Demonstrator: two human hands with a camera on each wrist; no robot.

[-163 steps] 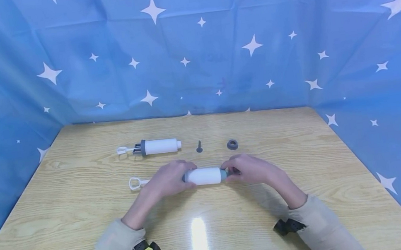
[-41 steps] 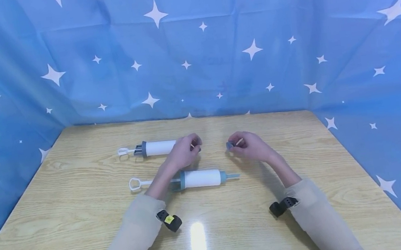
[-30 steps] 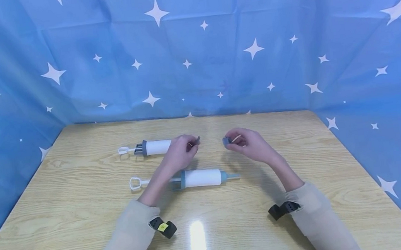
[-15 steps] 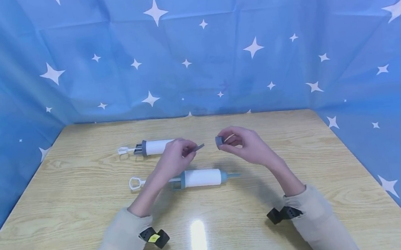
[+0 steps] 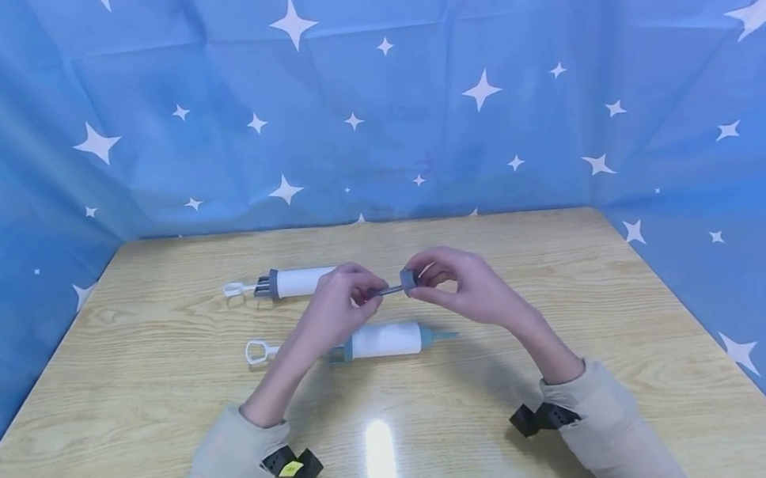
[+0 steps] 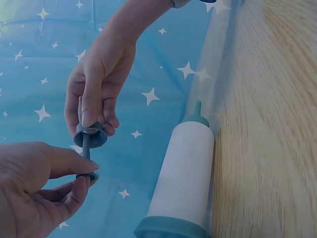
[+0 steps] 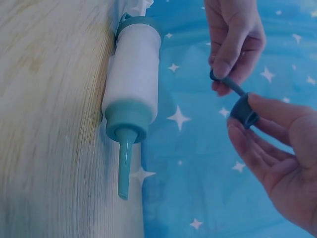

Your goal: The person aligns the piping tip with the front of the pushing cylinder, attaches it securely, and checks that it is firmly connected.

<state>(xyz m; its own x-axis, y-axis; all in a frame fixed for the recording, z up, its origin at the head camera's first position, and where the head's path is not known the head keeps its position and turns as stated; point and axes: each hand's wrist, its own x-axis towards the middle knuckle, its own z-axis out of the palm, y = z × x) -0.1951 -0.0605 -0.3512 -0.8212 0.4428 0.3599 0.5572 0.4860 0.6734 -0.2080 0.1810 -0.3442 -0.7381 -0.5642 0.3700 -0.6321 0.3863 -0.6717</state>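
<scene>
Above the table, my left hand [image 5: 336, 300] pinches a slim grey nozzle [image 5: 392, 290] by its flanged base. Thumb and fingers of my right hand [image 5: 463, 281] hold a grey ring-shaped cap [image 5: 408, 280] by its rim. The nozzle's thin end meets the cap's opening; in the left wrist view the nozzle [image 6: 86, 146] reaches into the cap [image 6: 98, 140], how deep I cannot tell. Below the hands lies a teal-and-white icing syringe [image 5: 387, 340] with its teal nozzle fitted, pointing right. My left wrist partly hides its plunger rod.
A second syringe [image 5: 298, 281], white with grey parts and no nozzle on it, lies behind my left hand, its front end hidden. Both plunger handles point left. A blue star-patterned curtain [image 5: 368, 113] borders the wooden table [image 5: 556, 425] at the back and sides.
Earlier both hands were on the teal syringe. Since then they have picked the grey nozzle and cap off the table, lifted them and brought them together, the nozzle turning to point right.
</scene>
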